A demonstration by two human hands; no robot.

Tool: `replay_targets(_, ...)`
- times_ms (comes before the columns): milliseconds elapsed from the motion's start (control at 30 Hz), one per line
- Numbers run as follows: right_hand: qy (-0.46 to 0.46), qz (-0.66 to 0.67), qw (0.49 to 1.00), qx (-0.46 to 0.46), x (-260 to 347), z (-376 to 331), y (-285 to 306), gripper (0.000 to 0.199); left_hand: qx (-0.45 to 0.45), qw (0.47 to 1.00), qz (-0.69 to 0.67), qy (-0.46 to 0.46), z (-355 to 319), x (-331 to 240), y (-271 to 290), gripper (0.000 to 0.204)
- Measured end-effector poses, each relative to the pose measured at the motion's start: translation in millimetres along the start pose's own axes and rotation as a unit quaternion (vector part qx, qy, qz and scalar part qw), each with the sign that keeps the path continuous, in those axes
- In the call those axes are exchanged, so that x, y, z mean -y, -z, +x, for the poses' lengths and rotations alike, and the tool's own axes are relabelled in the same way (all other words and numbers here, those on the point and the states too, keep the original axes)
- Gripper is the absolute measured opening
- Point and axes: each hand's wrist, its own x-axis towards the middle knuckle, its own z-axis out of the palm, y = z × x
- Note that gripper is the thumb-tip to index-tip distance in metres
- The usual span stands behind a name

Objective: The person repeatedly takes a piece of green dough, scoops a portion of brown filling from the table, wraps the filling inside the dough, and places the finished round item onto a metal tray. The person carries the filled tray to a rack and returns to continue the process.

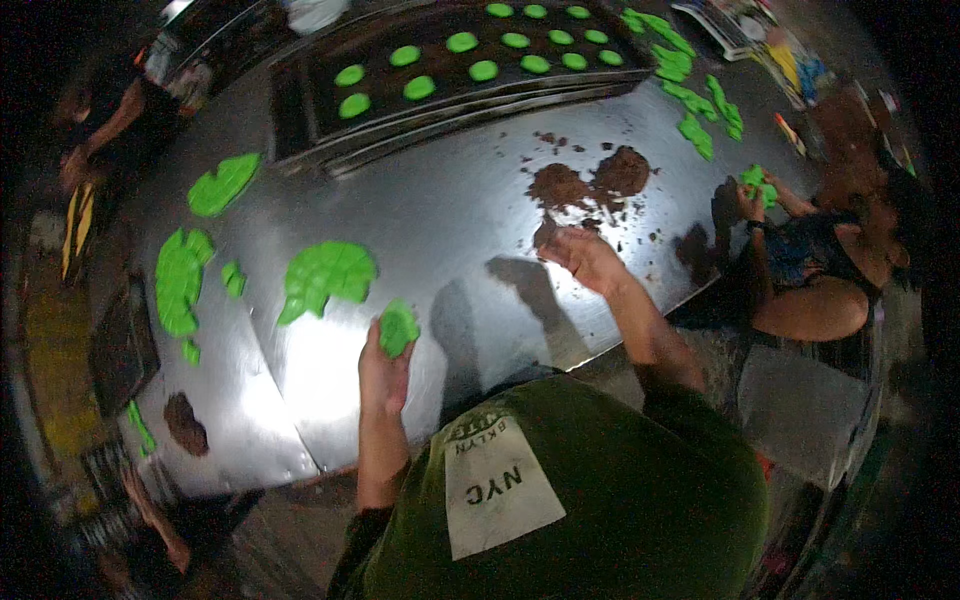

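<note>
Left of the dark tray [300, 105], I see a flat green slab [224, 184] on the surface [440, 200]. Nearside of its left half, my left hand [383, 372] curls round a green disc [399, 328]. Nearside of its right half, my half-curled right hand [585, 258] meets a brown lump [545, 233], grip unclear

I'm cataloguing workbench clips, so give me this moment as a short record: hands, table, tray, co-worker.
Left hand: holds a green dough piece
Right hand: at a small brown lump; grip unclear
Table: metal
Flattened dough sheets: on its left, green
Crumbly brown mounds: beyond that hand
Tray: dark, at the far side, bearing rows of green discs
Co-worker: at right, holding green dough
</note>
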Motion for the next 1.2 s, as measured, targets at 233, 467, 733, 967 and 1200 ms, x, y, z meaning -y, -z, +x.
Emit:
replay_targets(233,0.356,-0.488,0.793,0.077,-58.6,-87.1,-197.5,0.022,0.031,0.998,-0.056,-0.009,-47.3,-16.5,-54.3,0.046)
replay_targets(467,0.374,-0.535,0.75,0.106,-86.1,-93.0,-216.8,0.018,0.035,0.997,-0.016,-0.065,-75.3,-17.5,-55.4,0.039)
replay_targets(733,0.064,-0.293,0.942,0.152,-46.5,-35.2,-178.3,0.02,0.08,0.996,-0.038,0.013,-62.1,-12.8,-52.7,0.037)
replay_targets(967,0.431,-0.625,0.608,0.233,-52.1,-26.8,-200.0,0.017,0.056,0.972,-0.221,0.061,-11.7,-15.9,-66.5,0.048)
replay_targets(1200,0.461,-0.622,0.594,0.218,-29.4,-6.2,-199.2,0.024,0.164,0.975,0.019,0.147,17.4,-53.0,-57.6,0.059)
